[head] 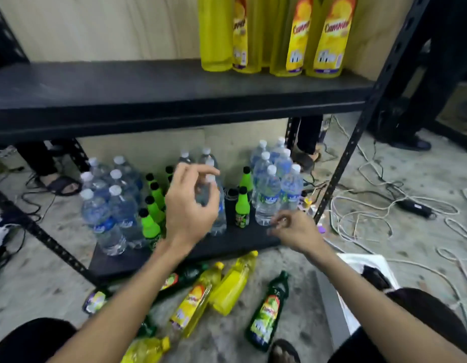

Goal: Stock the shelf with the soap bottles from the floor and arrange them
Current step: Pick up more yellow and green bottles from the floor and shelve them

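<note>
Several yellow soap bottles stand upright at the right end of the black middle shelf. On the floor below lie more yellow soap bottles and dark green ones, all on their sides. My left hand hovers in front of the lower shelf with its fingers loosely curled, holding nothing. Lower and to the right, my right hand hangs with loosely curled fingers, also empty. Both hands are blurred.
Clear water bottles and small green bottles with black caps crowd the lower shelf. A black upright post stands at the right. White and black cables sprawl over the floor. Other people's feet show behind the rack.
</note>
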Tool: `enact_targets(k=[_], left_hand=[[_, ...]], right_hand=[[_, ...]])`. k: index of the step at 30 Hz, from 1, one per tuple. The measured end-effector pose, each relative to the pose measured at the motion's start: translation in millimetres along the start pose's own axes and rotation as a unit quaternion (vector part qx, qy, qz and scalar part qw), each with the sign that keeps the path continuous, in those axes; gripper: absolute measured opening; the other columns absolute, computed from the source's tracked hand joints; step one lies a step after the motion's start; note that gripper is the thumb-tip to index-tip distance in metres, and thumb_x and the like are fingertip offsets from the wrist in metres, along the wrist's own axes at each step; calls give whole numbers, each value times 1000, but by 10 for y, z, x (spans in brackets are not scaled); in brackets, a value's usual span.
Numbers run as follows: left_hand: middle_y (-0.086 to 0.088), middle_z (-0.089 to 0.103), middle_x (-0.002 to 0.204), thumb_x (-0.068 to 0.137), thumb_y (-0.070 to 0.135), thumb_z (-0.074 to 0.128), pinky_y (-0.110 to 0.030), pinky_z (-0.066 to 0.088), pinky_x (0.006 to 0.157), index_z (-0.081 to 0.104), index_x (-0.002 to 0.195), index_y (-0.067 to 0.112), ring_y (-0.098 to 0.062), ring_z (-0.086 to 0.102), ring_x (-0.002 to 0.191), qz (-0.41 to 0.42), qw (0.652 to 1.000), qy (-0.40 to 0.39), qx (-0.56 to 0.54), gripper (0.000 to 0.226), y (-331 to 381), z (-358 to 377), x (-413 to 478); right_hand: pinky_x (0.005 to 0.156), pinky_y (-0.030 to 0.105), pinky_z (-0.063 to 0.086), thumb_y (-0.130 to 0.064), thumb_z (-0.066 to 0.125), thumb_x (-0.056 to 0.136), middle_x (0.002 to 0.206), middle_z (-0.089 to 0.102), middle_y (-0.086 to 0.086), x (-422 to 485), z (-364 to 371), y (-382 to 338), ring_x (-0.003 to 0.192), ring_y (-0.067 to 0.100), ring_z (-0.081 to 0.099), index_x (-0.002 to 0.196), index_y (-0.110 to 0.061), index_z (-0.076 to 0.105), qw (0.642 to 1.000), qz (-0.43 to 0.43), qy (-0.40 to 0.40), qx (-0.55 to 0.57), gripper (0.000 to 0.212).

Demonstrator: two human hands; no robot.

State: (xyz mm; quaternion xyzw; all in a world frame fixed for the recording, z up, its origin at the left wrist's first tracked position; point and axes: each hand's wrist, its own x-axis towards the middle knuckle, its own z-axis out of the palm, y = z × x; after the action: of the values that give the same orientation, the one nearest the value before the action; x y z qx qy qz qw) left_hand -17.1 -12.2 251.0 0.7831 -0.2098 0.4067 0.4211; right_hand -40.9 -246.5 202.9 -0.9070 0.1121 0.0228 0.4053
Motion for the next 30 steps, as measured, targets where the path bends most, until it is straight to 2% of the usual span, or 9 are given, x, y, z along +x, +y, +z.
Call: enact_targets(k=[3,6,9,12,17,20,25,27,30], left_hand=[[11,54,90,80,14,68,-20,48,71,64,96,33,-4,58,73,-181,955,-233,36,25,-369,361,-1012],[0,67,107,75,14,74,-28,51,88,66,111,24,-17,67,98,-331,840,-424,79,38,-844,827,-1731],[-6,63,127,73,16,74,-27,46,95,58,129,18,-23,60,117,-385,766,-499,130,58,-1273,1279,-2301],[-10,50,139,74,20,76,-30,44,100,46,141,16,-27,53,126,-418,730,-514,167,74,-1629,1638,-2711],[-12,30,154,72,31,81,-43,41,106,23,150,15,-33,36,140,-398,691,-563,215,98,-2030,2115,-3096],[-13,21,159,65,36,85,-48,38,107,11,154,19,-33,28,145,-401,668,-576,246,117,-2085,2266,-3230],[-10,56,130,54,33,88,-33,53,88,37,136,16,-29,59,118,-407,691,-541,253,98,-2011,2234,-3067],[-7,61,125,52,33,89,-33,54,88,42,136,20,-28,61,116,-428,693,-530,236,97,-1901,2122,-2943],[-4,62,121,52,28,90,-33,55,87,41,136,31,-26,62,111,-449,722,-492,187,97,-1598,1825,-2670]], right_hand=[[43,20,38,-18,82,77,64,57,3,-36,629,772,49,14,50,91,-12,63,981,164,-95,36,24],[66,32,48,-27,83,77,89,59,8,70,1173,1364,77,20,58,97,-12,55,964,242,-106,40,38],[95,34,49,-22,83,77,128,62,12,256,1694,1843,117,26,60,127,-4,55,947,285,-112,93,60],[103,45,49,-27,93,62,141,52,17,382,2096,2142,128,35,53,148,-8,33,916,373,-65,133,106],[108,51,43,-41,95,53,146,43,21,716,2527,2521,134,38,45,156,-16,13,892,441,-13,103,133],[103,53,48,-31,91,62,137,49,25,766,2632,2705,126,43,50,153,-17,10,879,462,3,117,123],[72,45,60,-16,86,67,107,59,14,747,2513,2749,93,33,63,132,-17,39,871,456,43,177,80],[55,36,57,-13,86,68,92,57,7,741,2359,2622,78,26,61,128,-20,41,891,415,46,177,76],[54,26,53,-8,87,60,92,59,1,721,1997,2314,78,22,61,131,-24,42,940,301,63,148,85]])
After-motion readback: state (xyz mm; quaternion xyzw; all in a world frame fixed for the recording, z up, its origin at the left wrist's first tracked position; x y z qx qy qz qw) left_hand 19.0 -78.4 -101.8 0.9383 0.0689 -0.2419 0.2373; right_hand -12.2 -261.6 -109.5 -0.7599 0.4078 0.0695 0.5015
